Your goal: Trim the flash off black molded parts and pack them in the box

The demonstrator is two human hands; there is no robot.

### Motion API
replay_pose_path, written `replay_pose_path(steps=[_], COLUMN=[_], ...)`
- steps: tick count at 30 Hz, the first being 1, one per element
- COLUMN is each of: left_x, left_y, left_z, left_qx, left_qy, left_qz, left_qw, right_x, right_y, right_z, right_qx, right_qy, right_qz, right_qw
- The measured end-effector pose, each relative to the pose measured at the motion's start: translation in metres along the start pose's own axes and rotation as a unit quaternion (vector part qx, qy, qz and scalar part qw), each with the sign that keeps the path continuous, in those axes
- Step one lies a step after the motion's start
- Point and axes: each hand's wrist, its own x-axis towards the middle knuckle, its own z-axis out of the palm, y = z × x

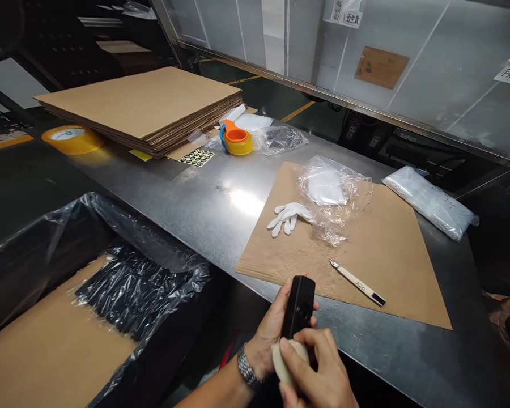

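Observation:
My left hand [268, 331], a metal watch on its wrist, is wrapped round a black oblong object [301, 303] whose exact kind I cannot make out. My right hand [323, 368] pinches a beige, rounded pad [284, 362] against the lower end of that object. Both hands are just off the table's front edge. Beyond them a brown cardboard sheet [391, 238] carries a craft knife [357, 283] marked A26, a white glove [289, 218] and a crumpled clear plastic bag [357, 184] with something white in it.
Flat cardboard sheets [153, 107] are stacked at the back left of the metal table [187, 209]. Yellow tape rolls [240, 144] lie near them. A plastic-lined box [46, 317] of wrapped black items stands lower left. A plastic-wrapped pack [431, 201] lies at the right.

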Motion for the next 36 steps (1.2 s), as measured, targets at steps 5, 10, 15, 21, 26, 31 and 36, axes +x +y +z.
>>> replay_pose_path(steps=[5,10,15,21,26,31,36], left_x=[0.002,0.006,0.002,-0.015,-0.022,-0.020,-0.021], left_y=[0.006,0.006,0.013,0.010,0.002,0.004,0.006], left_z=[-0.008,-0.002,0.003,-0.005,-0.019,-0.033,-0.033], left_qx=[-0.051,-0.118,-0.108,0.087,0.337,0.437,0.495], left_qy=[-0.055,-0.022,0.017,-0.017,-0.095,-0.122,-0.109], left_qz=[-0.046,-0.028,0.015,0.197,0.350,0.388,0.411], left_qw=[0.996,0.992,0.994,0.976,0.869,0.803,0.758], right_x=[-0.019,-0.029,-0.035,-0.033,-0.025,-0.013,0.005], right_y=[0.016,0.009,0.020,0.114,0.190,0.175,0.088], right_z=[-0.003,0.003,0.000,-0.054,-0.088,-0.080,-0.062], right_qx=[0.004,-0.023,-0.088,-0.247,-0.325,-0.323,-0.097], right_qy=[-0.005,-0.007,0.015,0.040,0.042,0.023,-0.060], right_qz=[0.018,0.036,0.003,0.133,0.236,0.248,0.187], right_qw=[1.000,0.999,0.996,0.959,0.915,0.913,0.976])
